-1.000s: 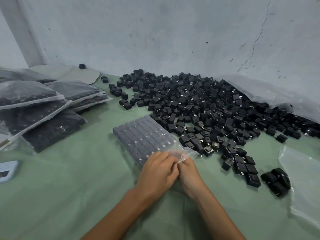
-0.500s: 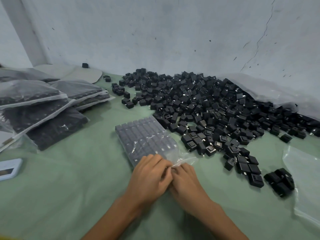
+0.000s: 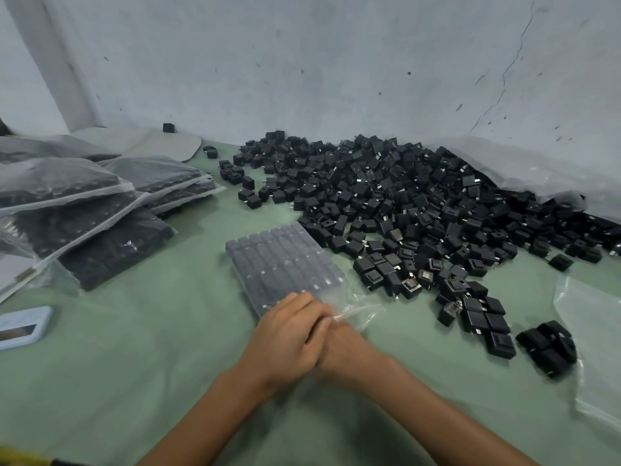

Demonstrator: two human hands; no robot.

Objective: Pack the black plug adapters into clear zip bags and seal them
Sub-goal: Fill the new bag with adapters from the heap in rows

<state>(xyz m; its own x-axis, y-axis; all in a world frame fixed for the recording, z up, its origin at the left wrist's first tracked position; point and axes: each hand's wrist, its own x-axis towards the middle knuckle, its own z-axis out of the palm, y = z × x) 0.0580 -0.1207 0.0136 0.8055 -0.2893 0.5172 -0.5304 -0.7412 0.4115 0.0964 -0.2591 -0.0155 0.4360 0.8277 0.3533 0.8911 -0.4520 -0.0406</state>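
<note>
A clear zip bag [image 3: 282, 264] filled with neat rows of black plug adapters lies on the green table in front of me. My left hand [image 3: 289, 338] and my right hand [image 3: 346, 354] press together at the bag's near open end, pinching its zip strip; the left hand partly covers the right. A big loose heap of black plug adapters [image 3: 403, 203] spreads to the right and behind the bag. An empty clear zip bag [image 3: 591, 348] lies at the right edge.
Several filled bags [image 3: 84, 210] are stacked at the left. A pale blue device [image 3: 23, 326] lies at the left edge. A large plastic sheet [image 3: 537, 169] rests against the wall behind the heap. Green table [image 3: 151, 348] surface shows near me.
Both hands have slid a little leftward along the bag's near edge, and the left hand now overlaps the right more. The bag has not shifted.
</note>
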